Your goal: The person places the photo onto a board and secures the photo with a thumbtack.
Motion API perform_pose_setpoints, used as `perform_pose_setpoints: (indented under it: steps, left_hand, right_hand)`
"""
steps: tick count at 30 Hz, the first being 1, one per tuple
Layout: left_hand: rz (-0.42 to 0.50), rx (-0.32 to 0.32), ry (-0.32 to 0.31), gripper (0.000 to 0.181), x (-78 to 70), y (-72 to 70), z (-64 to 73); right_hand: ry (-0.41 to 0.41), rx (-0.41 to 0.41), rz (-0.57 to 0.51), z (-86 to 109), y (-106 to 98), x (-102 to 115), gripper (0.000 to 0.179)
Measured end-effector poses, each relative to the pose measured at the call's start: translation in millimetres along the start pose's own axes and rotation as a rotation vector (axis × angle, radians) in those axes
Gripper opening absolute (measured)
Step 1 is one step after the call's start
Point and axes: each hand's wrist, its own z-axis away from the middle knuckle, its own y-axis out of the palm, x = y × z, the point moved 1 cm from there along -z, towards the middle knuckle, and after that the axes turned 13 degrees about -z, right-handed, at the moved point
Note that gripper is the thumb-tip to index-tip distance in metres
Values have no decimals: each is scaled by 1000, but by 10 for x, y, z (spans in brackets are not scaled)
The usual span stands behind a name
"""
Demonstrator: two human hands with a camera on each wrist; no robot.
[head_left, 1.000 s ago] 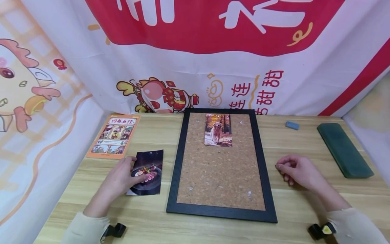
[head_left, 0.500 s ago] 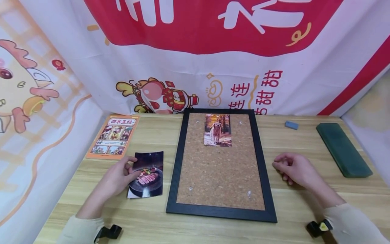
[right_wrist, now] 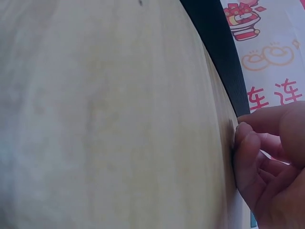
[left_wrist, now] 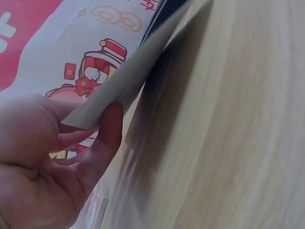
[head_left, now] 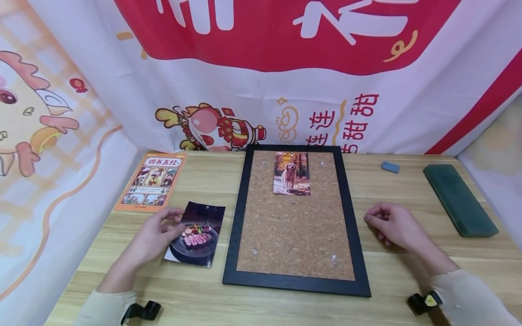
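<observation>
In the head view my left hand (head_left: 152,233) pinches the left edge of a photo print (head_left: 197,235) showing sliced meat on a dark plate. Its pale edge (left_wrist: 119,88) slants above the tabletop in the left wrist view, so it is at least partly lifted. My right hand (head_left: 393,224) rests low on the table, right of the framed corkboard (head_left: 293,235). Its fingers are loosely curled, thumb and index tips close together; I see nothing between them. On the corkboard's upper part is a dog photo (head_left: 291,174). Clear pushpins (head_left: 333,259) stick in the cork near its corners.
An orange illustrated booklet (head_left: 152,183) lies at the back left. Toward the back right are a small blue eraser-like block (head_left: 390,167) and a long green case (head_left: 461,201). A printed cloth (head_left: 261,90) hangs along the table's rear edge.
The food photo has turned clockwise, its bottom swinging left and its upper corner shifting right. My left fingers have moved back slightly. The right hand moved a little left at first, then stayed.
</observation>
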Motion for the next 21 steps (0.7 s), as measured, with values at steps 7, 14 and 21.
perform_pose_setpoints:
  steps: [7, 14, 21]
  left_hand:
    - [63, 11, -41, 52, 85, -27, 12]
    - [145, 20, -68, 40, 97, -25, 19]
    - [121, -26, -56, 36, -14, -82, 57]
  right_hand:
    - [-39, -11, -44, 14, -25, -10, 22]
    - [-93, -27, -104, 30, -73, 19, 23]
    - [-77, 1, -73, 16, -93, 44, 34]
